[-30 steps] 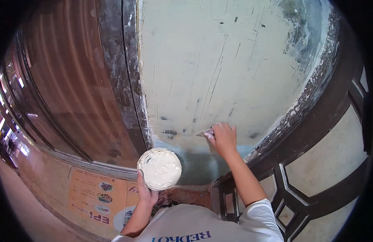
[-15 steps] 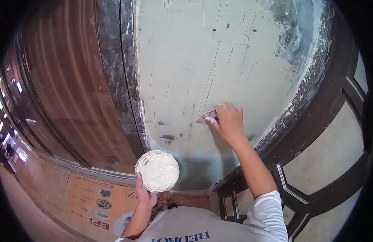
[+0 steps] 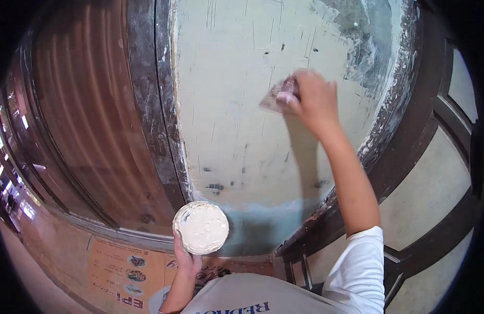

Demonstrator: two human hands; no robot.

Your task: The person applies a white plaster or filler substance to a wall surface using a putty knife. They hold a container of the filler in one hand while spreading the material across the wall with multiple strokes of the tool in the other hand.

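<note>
My right hand (image 3: 314, 102) grips a putty knife (image 3: 276, 97) with a wide, smeared blade, its edge at the wall panel (image 3: 231, 125). The panel carries a pale cream coat with thin scratches and several dark spots; grey patches show at its upper right and a bluish-green band along its bottom. Lower down, my left hand (image 3: 187, 256) holds a round tub of putty (image 3: 201, 227) from below and the side. Off-white paste fills the tub, its surface uneven. The right fingers are slightly blurred.
To the left stand a dark, paint-marked post (image 3: 147, 94) and a brown glossy panel (image 3: 87, 120). On the right is a dark wooden frame with pale panels (image 3: 425, 188). An orange printed sheet (image 3: 108, 267) with food pictures lies at the lower left.
My right hand has swept the putty knife upward along the panel from its lower part to mid-height. My left hand and the tub have shifted slightly down and left.
</note>
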